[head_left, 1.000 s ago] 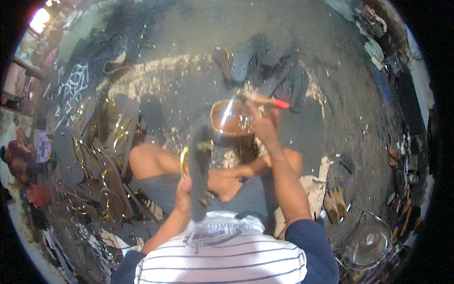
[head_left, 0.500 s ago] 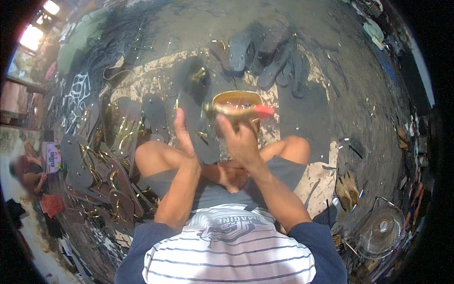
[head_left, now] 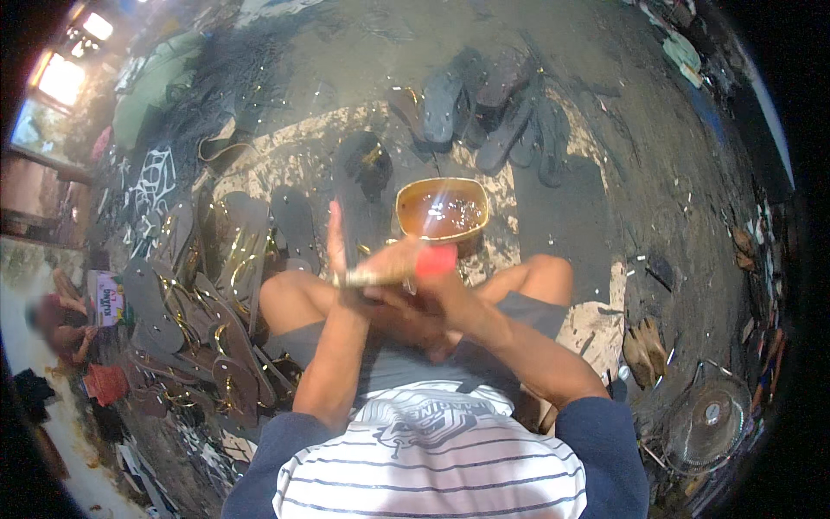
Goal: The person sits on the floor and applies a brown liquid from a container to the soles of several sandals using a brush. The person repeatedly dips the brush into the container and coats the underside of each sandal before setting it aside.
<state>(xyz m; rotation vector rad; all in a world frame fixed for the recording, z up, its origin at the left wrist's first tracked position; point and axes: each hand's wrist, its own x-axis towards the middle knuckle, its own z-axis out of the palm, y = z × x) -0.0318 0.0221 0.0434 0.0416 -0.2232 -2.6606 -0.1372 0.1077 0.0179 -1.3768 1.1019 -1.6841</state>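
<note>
My right hand [head_left: 441,294] is closed on a brush with a red handle [head_left: 437,259]; its pale, motion-smeared end points left, across my left palm. My left hand [head_left: 337,251] has its thumb raised along the left side of a dark sandal sole [head_left: 363,190]. That sole stretches away from me, with a darker patch and gold marks near its far end. Its near end and my left fingers are largely hidden behind the brush and right hand. Just beyond my right hand stands a yellow-rimmed tub [head_left: 443,208] of shiny amber-brown liquid.
Many sandals with gold straps [head_left: 220,346] lie heaped to my left. Dark soles [head_left: 497,104] are grouped beyond the tub, and a flat dark sheet [head_left: 562,216] lies right of it. A fan [head_left: 711,419] stands at the lower right. Another person [head_left: 65,320] sits at the far left.
My right hand has drawn the brush back from over the tub, toward me and left, to my left palm. The tub is now in fuller view. My left hand stays nearly in place.
</note>
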